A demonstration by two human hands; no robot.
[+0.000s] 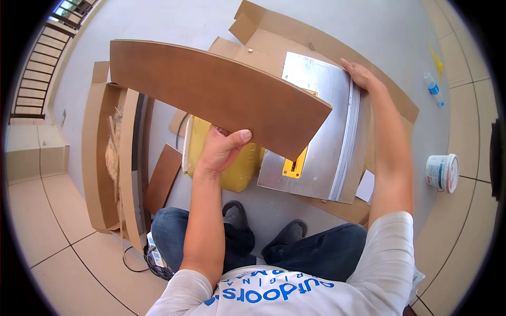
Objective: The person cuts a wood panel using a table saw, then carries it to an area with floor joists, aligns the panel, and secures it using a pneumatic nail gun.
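Observation:
My left hand (pixel 224 147) grips a long brown wood board (pixel 211 89) by its near edge, thumb on the face. The board is held up on a slant, and its right end covers part of a table saw's silvery metal top (pixel 316 66). A yellow insert plate (pixel 294 167) with a dark slot shows beside the board's lower corner; the rest of it is mostly hidden. At the far right corner of the saw, my right hand (pixel 361 76) has its fingers curled over the end of the long metal fence rail (pixel 345 147).
Flattened cardboard (pixel 295 26) lies around the saw. Beside it is a yellow padded bundle (pixel 237 174). At the left, an open carton (pixel 100 158) stands near a shorter brown board (pixel 163 179). A white bucket (pixel 441 173) and a plastic bottle (pixel 434 89) are at the right.

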